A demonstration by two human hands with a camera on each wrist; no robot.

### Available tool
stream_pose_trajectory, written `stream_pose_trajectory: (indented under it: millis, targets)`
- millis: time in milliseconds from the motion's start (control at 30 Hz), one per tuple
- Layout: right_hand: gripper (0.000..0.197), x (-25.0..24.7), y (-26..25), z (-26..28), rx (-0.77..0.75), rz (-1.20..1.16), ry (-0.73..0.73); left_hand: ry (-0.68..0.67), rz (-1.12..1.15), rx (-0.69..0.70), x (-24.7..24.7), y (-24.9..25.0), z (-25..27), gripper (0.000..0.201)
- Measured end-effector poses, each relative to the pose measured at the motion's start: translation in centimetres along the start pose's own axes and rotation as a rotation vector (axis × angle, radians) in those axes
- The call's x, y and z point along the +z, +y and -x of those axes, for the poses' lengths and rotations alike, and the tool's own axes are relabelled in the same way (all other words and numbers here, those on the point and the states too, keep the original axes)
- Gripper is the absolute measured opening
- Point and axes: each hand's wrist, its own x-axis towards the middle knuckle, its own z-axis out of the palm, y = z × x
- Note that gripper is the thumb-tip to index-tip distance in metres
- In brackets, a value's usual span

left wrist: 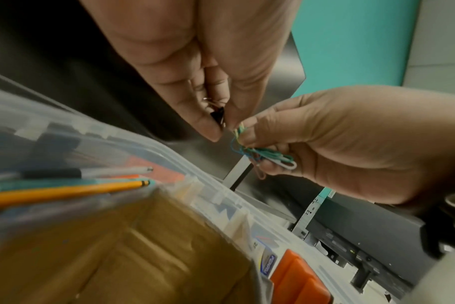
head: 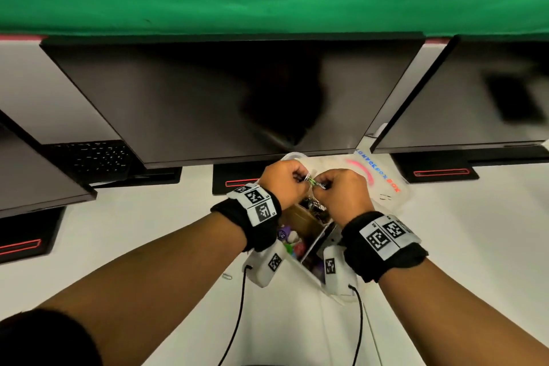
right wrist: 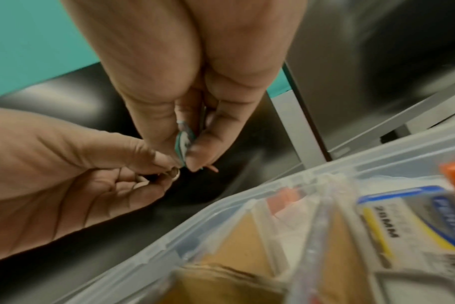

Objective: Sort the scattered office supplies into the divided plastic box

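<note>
Paper clips (left wrist: pixel 266 157) pinched, seemingly both hands.

From the head view the divided plastic box (head: pixel 319 239) lies mostly hidden under both wrists, its compartments unreadable. The small dark clip (left wrist: pixel 219 116) inside the left hand (left wrist: pixel 195 67) shows only an edge. At 6 o'clock in the right wrist view the box contents blur, and the paper clips (right wrist: pixel 183 144) are half covered by the right hand (right wrist: pixel 192 78)

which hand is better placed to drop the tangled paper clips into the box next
Probably the right hand: it pinches the bunch of colored paper clips above the divided plastic box. The left hand holds a small black binder clip and only touches the bunch's tip.
</note>
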Motion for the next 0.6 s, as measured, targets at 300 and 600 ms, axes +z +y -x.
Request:
stream_pose_trajectory:
  millis: [300, 600]
  targets:
    - [0.023, 1.0, 3.0, -1.9, 0.124, 0.044, -0.097, -0.229, -0.003, -0.059, 1.7, -0.1, -1.0, 0.040]
    - [0.025, 1.9, -0.1, -0.7, 0.075, -0.010, -0.106, -0.084, 0.035, -0.044, -2.6, -3.4, 0.8, 0.026]
